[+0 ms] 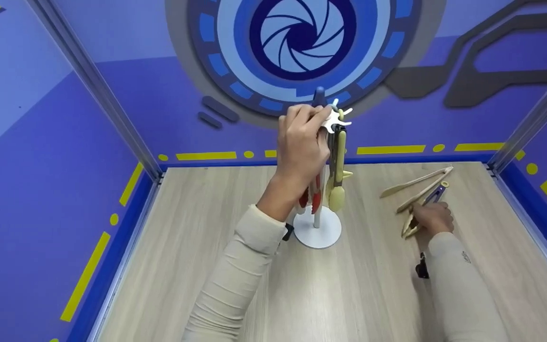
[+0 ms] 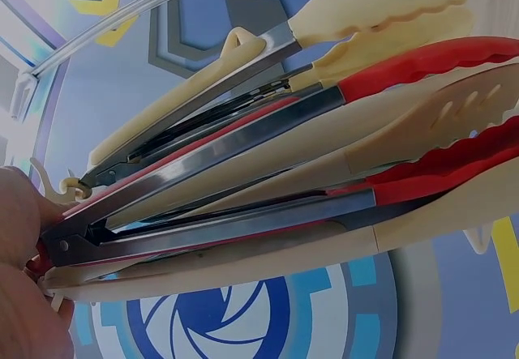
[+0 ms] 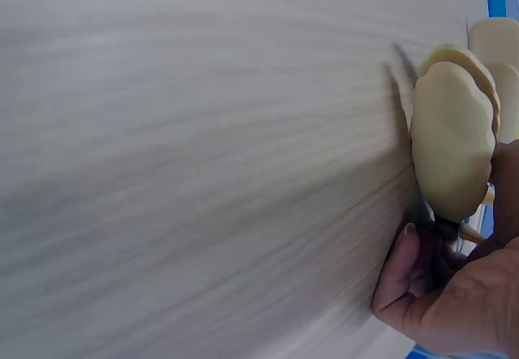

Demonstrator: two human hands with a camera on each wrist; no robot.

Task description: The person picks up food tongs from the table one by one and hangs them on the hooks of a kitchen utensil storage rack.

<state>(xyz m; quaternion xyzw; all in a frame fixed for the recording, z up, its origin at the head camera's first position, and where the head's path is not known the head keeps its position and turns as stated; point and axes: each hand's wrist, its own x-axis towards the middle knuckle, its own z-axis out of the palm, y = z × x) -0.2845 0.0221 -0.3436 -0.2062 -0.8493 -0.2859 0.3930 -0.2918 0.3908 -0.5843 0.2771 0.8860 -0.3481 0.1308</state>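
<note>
My left hand (image 1: 302, 135) grips the white hooked top (image 1: 335, 118) of a utensil stand with a round base (image 1: 318, 240). The curled fingers hide part of the hooks. Several tongs hang there, including red-tipped tongs (image 2: 243, 144) and cream-tipped tongs (image 2: 373, 2); wooden-looking tongs (image 2: 219, 282) hang beside them. At the right, my right hand (image 1: 434, 217) holds tongs with cream heads (image 3: 452, 140) and a dark blue handle (image 1: 435, 194) around the middle. These tongs are low over the table, and the fingers cover part of their arms.
Light wooden tongs (image 1: 416, 187) lie spread on the table just behind my right hand. The wood-grain table (image 1: 373, 294) is bounded by a blue printed back wall (image 1: 235, 137) and side walls with metal corner posts (image 1: 98, 90).
</note>
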